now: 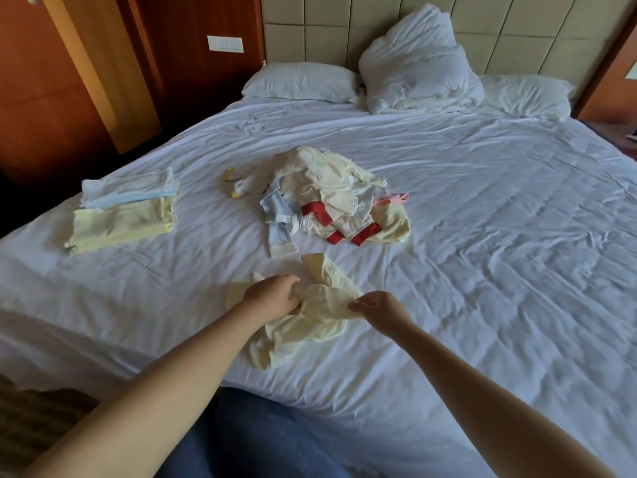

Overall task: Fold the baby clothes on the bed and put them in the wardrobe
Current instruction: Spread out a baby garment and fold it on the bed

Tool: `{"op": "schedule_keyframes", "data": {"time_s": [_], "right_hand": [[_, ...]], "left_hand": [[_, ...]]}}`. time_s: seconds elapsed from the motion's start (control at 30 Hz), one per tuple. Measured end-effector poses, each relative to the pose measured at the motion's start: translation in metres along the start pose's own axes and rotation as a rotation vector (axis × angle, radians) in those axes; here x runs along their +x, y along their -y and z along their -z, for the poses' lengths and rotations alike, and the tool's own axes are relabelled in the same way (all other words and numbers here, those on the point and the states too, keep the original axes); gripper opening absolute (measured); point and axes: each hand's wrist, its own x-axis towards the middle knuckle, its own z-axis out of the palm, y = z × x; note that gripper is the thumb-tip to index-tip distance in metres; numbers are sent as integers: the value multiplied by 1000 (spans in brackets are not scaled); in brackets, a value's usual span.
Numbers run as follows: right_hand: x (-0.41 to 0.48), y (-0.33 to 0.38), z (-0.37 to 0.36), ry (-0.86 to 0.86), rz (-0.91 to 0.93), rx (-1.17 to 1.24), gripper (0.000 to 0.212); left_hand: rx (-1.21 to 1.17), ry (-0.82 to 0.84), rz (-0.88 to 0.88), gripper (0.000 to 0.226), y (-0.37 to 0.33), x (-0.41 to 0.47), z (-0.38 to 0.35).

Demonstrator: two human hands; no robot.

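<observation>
Left hand [272, 294], right hand [382, 310]: grips are pinching yellow baby garment [310, 326], likely spreading it for folding. Unfolded pile [331, 198] is lying at twelve o'clock.

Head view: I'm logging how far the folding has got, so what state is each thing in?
Pale yellow garment, crumpled and unfolded, partly resting on the sheet.
Left hand, grips the garment's bunched middle.
Right hand, pinches its edge.
Heap of baby clothes, unfolded and tangled.
Yellow stack, folded, lying flat left of the heap.
Blue and white stack, folded, just behind it.
Duvet, bunched up, not spread.
</observation>
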Motion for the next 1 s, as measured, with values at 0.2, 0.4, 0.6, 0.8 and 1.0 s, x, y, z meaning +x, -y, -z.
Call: {"op": "schedule_keyframes", "data": {"time_s": [0.2, 0.4, 0.6, 0.8, 1.0], "right_hand": [[-5, 10, -1, -59, 64, 47, 25], [-6, 27, 10, -118, 210, 236, 6], [-6, 28, 13, -60, 227, 170, 4], [-5, 22, 17, -82, 177, 67, 9], [9, 65, 46, -248, 295, 255, 4]], "left_hand": [[91, 75, 27, 46, 9, 3, -5], [8, 114, 157, 49, 20, 3, -9], [-26, -1, 122, 28, 23, -3, -7], [-349, -211, 129, 21, 29, -5, 11], [-536, -375, 25, 14, 21, 4, 71]]}}
